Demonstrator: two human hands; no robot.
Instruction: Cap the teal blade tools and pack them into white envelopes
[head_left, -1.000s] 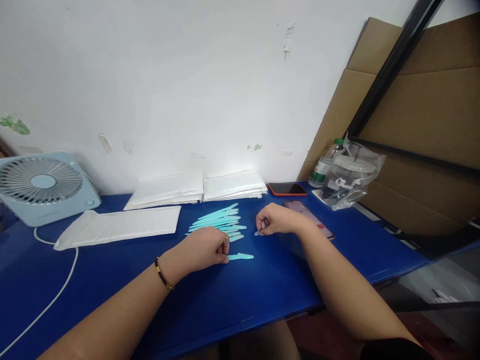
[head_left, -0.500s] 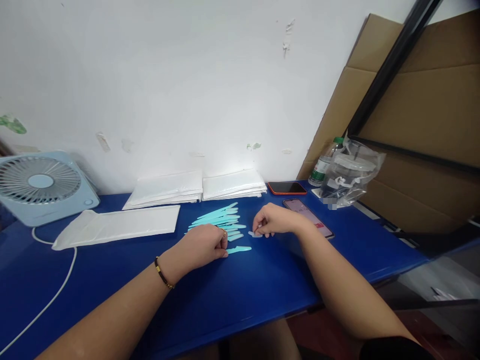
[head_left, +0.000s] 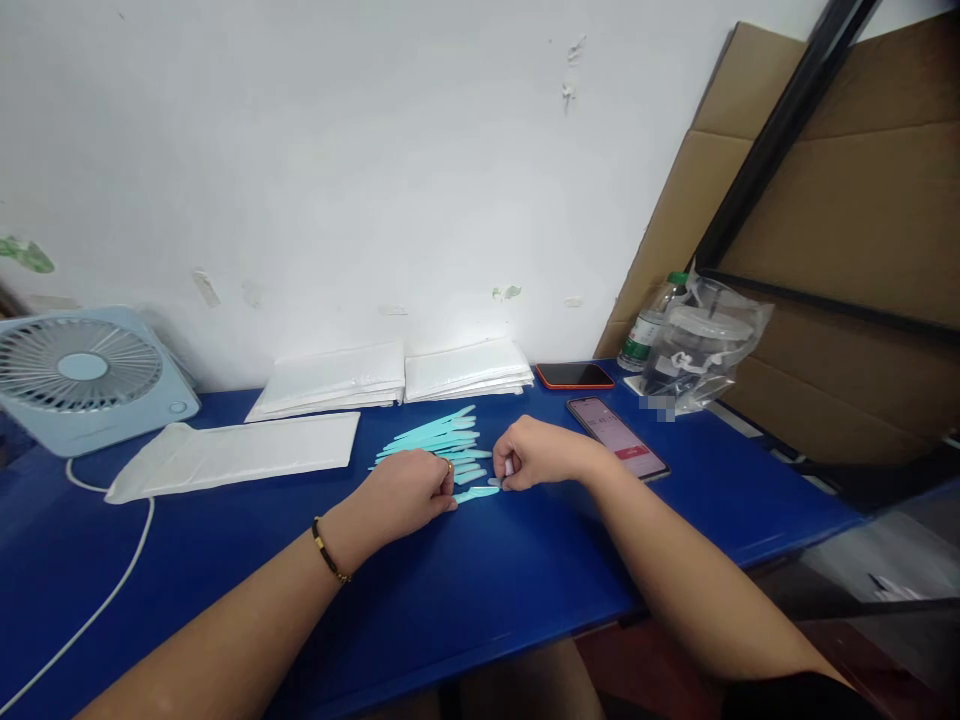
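Note:
My left hand [head_left: 416, 480] pinches the near end of a teal eyebrow razor [head_left: 478, 492] just above the blue table. The razor's other end points right, toward my right hand [head_left: 529, 455]. Closed thumb and fingers of that hand hold a small clear plastic blade cover [head_left: 495, 482], which is at the razor's tip; whether it is on the blade I cannot tell. Behind my left hand lies a fanned pile of teal eyebrow razors [head_left: 439, 432], partly hidden by the hand.
Two stacks of white packets [head_left: 330, 375] stand against the wall. Another white packet [head_left: 240, 455] lies left, near a blue fan [head_left: 82, 375] with a white cable. An orange-edged phone [head_left: 574, 375], a lit phone [head_left: 619, 438], a bottle [head_left: 645, 335] and a bagged cup [head_left: 701, 350] sit right.
My right hand has moved slightly left and down, bringing the clear cover to the razor's tip. My left hand stays nearly in place, still pinching the razor.

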